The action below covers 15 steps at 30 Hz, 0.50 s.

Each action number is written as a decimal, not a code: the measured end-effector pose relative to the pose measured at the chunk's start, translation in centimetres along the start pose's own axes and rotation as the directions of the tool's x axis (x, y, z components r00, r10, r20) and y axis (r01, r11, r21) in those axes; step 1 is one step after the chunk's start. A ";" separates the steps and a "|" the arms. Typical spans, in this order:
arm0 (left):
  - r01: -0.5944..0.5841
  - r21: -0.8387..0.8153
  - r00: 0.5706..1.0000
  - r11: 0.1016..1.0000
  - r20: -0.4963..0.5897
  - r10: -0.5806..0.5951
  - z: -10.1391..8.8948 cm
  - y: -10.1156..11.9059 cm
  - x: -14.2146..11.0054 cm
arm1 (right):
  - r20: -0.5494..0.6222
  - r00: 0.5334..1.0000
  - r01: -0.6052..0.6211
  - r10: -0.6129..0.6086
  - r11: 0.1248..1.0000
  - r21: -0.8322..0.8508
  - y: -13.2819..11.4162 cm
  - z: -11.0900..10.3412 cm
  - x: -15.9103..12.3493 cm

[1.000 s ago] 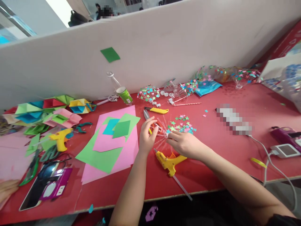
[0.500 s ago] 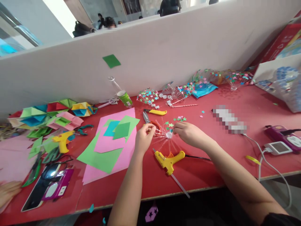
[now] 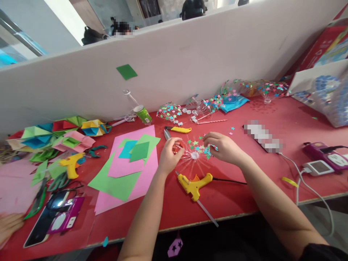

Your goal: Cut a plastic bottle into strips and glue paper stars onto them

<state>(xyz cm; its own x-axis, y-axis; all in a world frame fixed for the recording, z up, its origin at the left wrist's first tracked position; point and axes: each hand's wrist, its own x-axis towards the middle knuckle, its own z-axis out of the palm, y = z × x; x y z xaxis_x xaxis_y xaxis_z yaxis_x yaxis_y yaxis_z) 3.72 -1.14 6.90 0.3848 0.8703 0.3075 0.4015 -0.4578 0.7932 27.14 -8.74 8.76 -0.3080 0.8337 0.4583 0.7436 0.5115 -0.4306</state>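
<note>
A clear plastic piece cut into strips (image 3: 194,156) lies on the red table, fanned around a whitish round centre. Star stickers (image 3: 202,148) in green, blue and pink cover its far right strips. At its left edge is my left hand (image 3: 170,156), thumb and fingers curved and apart. Scissors with red-orange handles (image 3: 178,146) show partly behind that hand. My right hand (image 3: 226,149) hovers at the right strips, its fingers bent and spread over the stars. Whether either hand touches a strip is hard to see. A yellow glue gun (image 3: 194,185) with a glue stick lies nearer me.
A yellow utility knife (image 3: 181,129) lies behind the scissors. Coloured paper sheets (image 3: 114,183) spread on the left, near a second glue gun (image 3: 73,165). Star-covered plastic pieces (image 3: 170,111) line the white partition (image 3: 163,69). Another person's hand (image 3: 10,226) rests at far left.
Both hands have loosened from pinches, with their fingers now further apart. My right hand has shifted slightly right and up, and more stars show on the right strips.
</note>
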 end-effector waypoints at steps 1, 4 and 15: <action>0.027 -0.017 0.999 0.999 0.018 -0.027 0.2 0.0 0.0 | -0.005 0.999 -0.040 0.040 0.999 -0.001 -0.2 -0.4 0.0; 0.103 -0.066 0.993 0.992 0.070 -0.099 0.8 -0.1 -0.3 | 0.049 0.974 -0.221 0.222 0.975 -0.020 -1.0 -0.8 -0.1; 0.207 -0.257 0.978 0.944 0.040 -0.203 2.3 -0.3 -1.9 | 0.138 0.893 -0.424 0.427 0.904 -0.055 -0.9 3.1 0.5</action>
